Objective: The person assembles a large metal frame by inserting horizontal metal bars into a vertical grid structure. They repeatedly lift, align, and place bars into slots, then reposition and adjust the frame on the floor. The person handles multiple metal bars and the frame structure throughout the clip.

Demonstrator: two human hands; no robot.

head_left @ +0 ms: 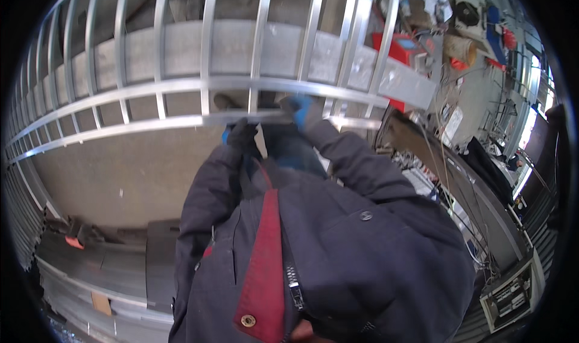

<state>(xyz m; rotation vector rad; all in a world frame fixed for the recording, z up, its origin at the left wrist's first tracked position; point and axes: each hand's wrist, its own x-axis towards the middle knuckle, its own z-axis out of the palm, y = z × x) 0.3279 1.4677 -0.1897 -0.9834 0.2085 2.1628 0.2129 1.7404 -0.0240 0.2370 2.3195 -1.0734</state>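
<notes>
Frame laid crosswise ahead of both hands

The frame [151, 124] is set directly in front of the body, its long axis running left to right and bent by the lens. Its near edge is met by the left hand [242, 136]; the right hand [297, 110] is placed slightly farther forward, over the narrow strip between two rails. Whether either hand is clenched on the metal cannot be told: the left is partly turned away and the right is blurred. Smooth, silvery metal is shown in the rails and straight crossbars. A flat, pale grey slab [413, 86] is spanned by the crossbars. Dark gloves with blue patches are worn, with a dark cloth jacket [368, 240] lined in red. Below, dull, concrete-like floor [139, 186] is seen.
</notes>
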